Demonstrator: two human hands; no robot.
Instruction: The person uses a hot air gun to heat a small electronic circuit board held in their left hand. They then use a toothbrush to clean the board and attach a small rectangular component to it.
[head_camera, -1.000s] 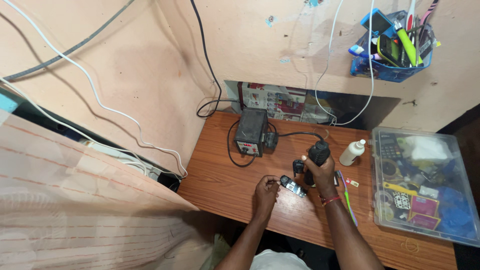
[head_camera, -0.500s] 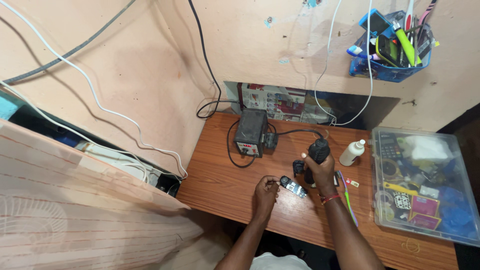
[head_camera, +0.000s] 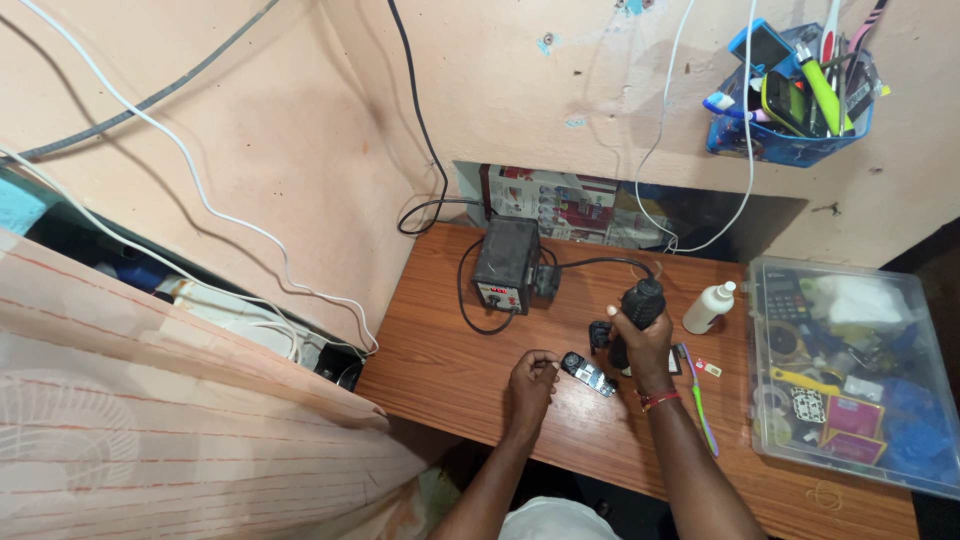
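My right hand (head_camera: 643, 344) grips a black hot-air gun handle (head_camera: 640, 302), held upright with its nozzle down over a small black holder (head_camera: 599, 333). A black cable runs from the handle back to a black rework station box (head_camera: 507, 265). My left hand (head_camera: 531, 381) rests on the brown wooden table (head_camera: 450, 350), fingers curled and pinched at the end of a small circuit board (head_camera: 588, 373) lying flat between the two hands.
A white squeeze bottle (head_camera: 708, 307) stands right of the handle. A green-and-purple toothbrush (head_camera: 698, 396) lies by my right wrist. A clear plastic box of parts (head_camera: 851, 370) fills the table's right end. A blue tool basket (head_camera: 790, 100) hangs on the wall. Striped cloth (head_camera: 150, 430) lies at left.
Hardly anything differs: both hands stay in place with the handle still upright, and the view has shifted only slightly.
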